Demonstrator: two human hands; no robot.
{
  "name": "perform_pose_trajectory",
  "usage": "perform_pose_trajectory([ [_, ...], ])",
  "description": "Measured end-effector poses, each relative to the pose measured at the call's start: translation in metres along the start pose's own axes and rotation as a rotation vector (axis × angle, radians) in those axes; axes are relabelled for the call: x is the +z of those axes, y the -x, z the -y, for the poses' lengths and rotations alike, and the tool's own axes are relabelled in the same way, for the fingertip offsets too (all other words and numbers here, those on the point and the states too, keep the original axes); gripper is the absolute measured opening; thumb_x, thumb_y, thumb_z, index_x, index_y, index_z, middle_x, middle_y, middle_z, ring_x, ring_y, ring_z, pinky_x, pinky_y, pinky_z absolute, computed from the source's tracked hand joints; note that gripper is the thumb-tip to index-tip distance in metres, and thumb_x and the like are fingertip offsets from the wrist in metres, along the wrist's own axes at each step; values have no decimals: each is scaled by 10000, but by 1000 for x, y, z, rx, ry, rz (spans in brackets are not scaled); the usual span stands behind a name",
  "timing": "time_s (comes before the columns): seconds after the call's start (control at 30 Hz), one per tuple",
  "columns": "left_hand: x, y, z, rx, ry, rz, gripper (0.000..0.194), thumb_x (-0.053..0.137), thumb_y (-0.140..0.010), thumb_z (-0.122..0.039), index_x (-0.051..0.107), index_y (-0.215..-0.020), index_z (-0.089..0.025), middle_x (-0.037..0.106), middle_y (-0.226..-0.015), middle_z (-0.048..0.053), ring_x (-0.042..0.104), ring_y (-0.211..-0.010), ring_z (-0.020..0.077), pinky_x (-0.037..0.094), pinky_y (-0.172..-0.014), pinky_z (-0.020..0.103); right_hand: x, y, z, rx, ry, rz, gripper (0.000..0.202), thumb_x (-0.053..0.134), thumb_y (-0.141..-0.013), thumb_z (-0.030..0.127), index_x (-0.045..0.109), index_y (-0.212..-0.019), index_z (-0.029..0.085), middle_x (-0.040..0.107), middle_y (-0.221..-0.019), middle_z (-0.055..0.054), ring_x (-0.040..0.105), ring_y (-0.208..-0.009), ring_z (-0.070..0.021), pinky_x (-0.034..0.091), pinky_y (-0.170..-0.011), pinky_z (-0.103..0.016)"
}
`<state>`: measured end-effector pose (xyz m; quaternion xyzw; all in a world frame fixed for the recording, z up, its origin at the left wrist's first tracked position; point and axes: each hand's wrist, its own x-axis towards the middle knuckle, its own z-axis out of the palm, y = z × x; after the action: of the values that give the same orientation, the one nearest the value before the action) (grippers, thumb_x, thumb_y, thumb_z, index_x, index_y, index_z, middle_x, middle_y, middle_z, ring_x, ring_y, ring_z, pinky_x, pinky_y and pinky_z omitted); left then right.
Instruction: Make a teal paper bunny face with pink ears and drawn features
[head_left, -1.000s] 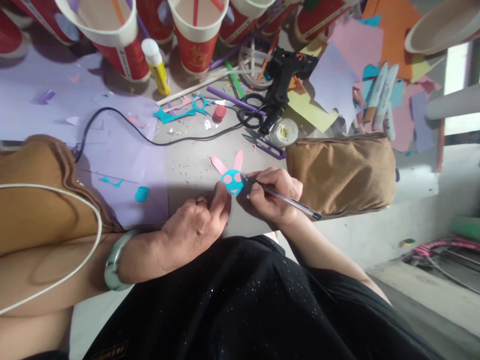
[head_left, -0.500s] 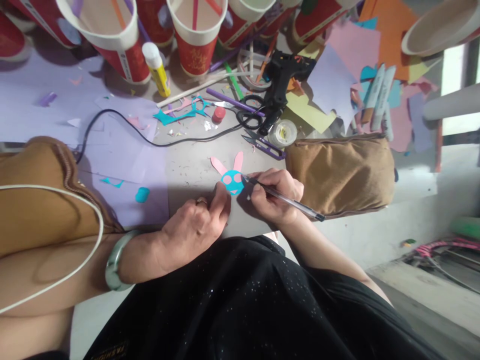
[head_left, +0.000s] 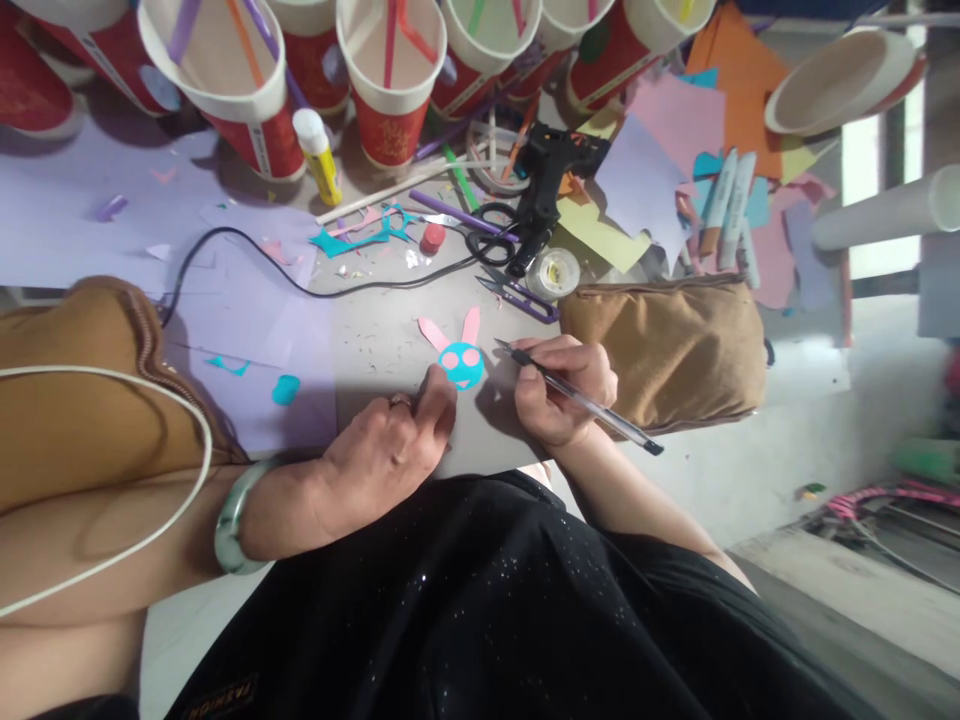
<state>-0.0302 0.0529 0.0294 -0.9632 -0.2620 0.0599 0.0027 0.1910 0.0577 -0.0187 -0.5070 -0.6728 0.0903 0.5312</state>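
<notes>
Bunny (head_left: 462, 368) lies flat on the table (head_left: 375, 375), two pink ears (head_left: 471, 326) and two pink eye spots (head_left: 471, 357) on it, with the left hand (head_left: 394, 440) curled and its fingertips on the lower left edge, can't tell if they're pinching. Right hand (head_left: 566, 388) has one pen (head_left: 600, 409) in a snug pinch, tip just right of the bunny. Black top (head_left: 465, 600) reads FASHION, and two brown pouches (head_left: 664, 350) flank everything.

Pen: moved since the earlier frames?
Yes: rightward, away from the paper rabbit. Earlier the tip was at the right edge of its blue face; now the pen is clear, with bare tabletop between.
</notes>
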Motion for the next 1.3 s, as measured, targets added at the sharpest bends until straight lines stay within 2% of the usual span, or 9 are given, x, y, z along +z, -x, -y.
perform_pose_trajectory([
  [0.2,6,2,0,3,-18,16,480,513,-1010,-222,572,-1449,-39,505,-1550,314,655,-626,159,520,-513,315,0,-3,2,-18,112,16,107,603,-857,239,501,-887,256,654,-688,22,708,-603,-167,573,-484,-278],
  [0.33,8,2,0,-13,-1,62,520,519,-1015,-253,533,-1495,-53,426,-1612,311,663,-657,166,530,-541,329,0,-2,1,-12,87,33,108,597,-860,234,501,-895,269,660,-698,19,680,-575,-160,564,-481,-294],
  [0.67,6,-2,3,-48,78,102,596,507,-1049,-352,438,-1568,-67,410,-1623,306,703,-741,192,555,-633,344,1,-4,0,-32,56,33,147,612,-831,177,522,-917,255,667,-724,32,676,-578,-144,556,-502,-266],
  [1.17,8,-2,3,-34,30,56,521,513,-1039,-269,490,-1510,-49,437,-1599,323,692,-698,181,555,-612,346,1,-2,-1,-12,64,39,116,602,-838,197,520,-898,254,649,-698,25,684,-587,-154,558,-507,-269],
  [1.3,14,0,3,-59,115,79,558,562,-1027,-298,462,-1550,-130,348,-1667,283,703,-776,190,570,-688,365,0,-2,0,-14,49,59,140,600,-823,183,509,-901,256,634,-693,37,649,-553,-139,530,-490,-258],
])
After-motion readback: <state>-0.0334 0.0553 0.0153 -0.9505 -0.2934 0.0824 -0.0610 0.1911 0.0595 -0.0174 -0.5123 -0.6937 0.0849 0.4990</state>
